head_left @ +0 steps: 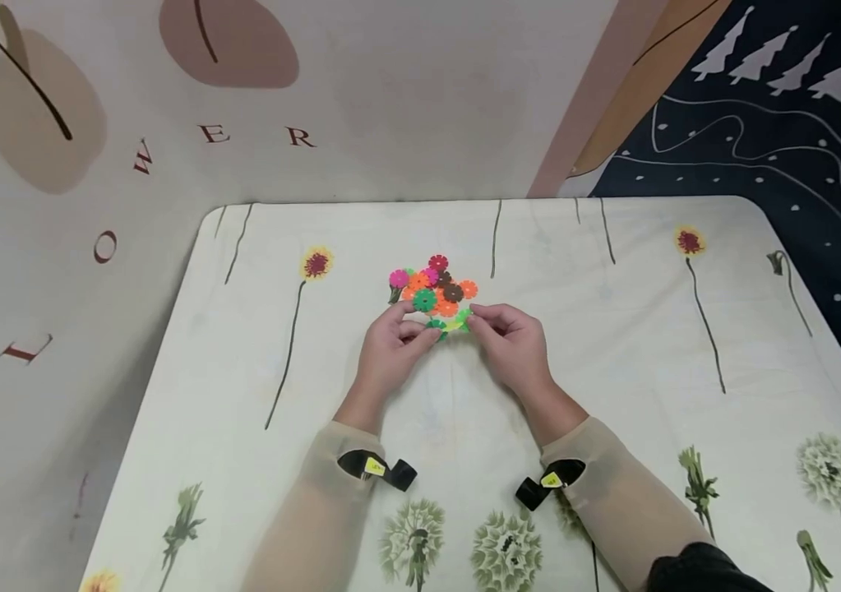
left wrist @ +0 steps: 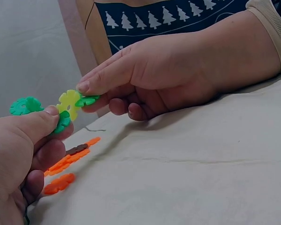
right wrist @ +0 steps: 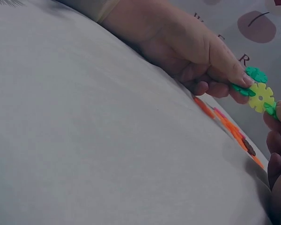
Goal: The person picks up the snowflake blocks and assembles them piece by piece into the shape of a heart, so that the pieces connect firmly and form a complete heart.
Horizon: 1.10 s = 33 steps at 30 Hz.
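My left hand (head_left: pixel 390 341) pinches a green notched plastic disc (left wrist: pixel 63 123) between thumb and fingers. Another green disc (left wrist: pixel 25 106) shows just past its thumb. A yellow flower-shaped disc (right wrist: pixel 261 98) stands edge-on to the green ones, between the two hands. From the other side, my right hand (head_left: pixel 516 341) pinches a light green disc (left wrist: pixel 88 100) that meets the yellow one. The fingertips cover part of the green discs. Both hands are held close together above the table.
Just beyond the hands lies a loose pile of orange, pink, red and brown discs (head_left: pixel 447 308). A pale cloth (head_left: pixel 612 345) printed with flowers covers the table. Behind it rises a wall (head_left: pixel 405 156), and a dark tree-patterned cloth (head_left: pixel 760 148) is at the right.
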Tool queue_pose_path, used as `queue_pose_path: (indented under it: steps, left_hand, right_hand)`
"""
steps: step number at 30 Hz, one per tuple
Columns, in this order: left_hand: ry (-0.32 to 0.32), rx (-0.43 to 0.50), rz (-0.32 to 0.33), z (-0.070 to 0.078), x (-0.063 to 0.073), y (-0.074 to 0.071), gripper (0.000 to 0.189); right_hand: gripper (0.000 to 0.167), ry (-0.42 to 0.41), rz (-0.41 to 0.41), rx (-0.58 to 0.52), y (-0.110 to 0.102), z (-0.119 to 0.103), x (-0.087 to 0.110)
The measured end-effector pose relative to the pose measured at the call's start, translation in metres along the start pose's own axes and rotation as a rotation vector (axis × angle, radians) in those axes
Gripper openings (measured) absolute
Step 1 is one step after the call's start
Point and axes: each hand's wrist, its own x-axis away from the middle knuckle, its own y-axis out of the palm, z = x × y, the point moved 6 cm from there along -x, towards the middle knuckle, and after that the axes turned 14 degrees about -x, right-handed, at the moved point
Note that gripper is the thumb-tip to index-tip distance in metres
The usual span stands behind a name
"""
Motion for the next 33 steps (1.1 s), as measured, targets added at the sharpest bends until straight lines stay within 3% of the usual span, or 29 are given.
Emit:
queue_pose_path:
  steps: [16,33]
  left_hand:
    - [0.02,0.077,-0.013,0.0021,0.0011,-0.0021,0.025]
    - [0.031,0.075,0.009,0.0014,0.0013,-0.0022,0.027]
  right_hand:
    - [0.011,0.044,-0.012,-0.049,0.0035,-0.0021,0.0016]
    - [0.013,0.098,0.02,-0.121,0.0076,0.0019,0.0055]
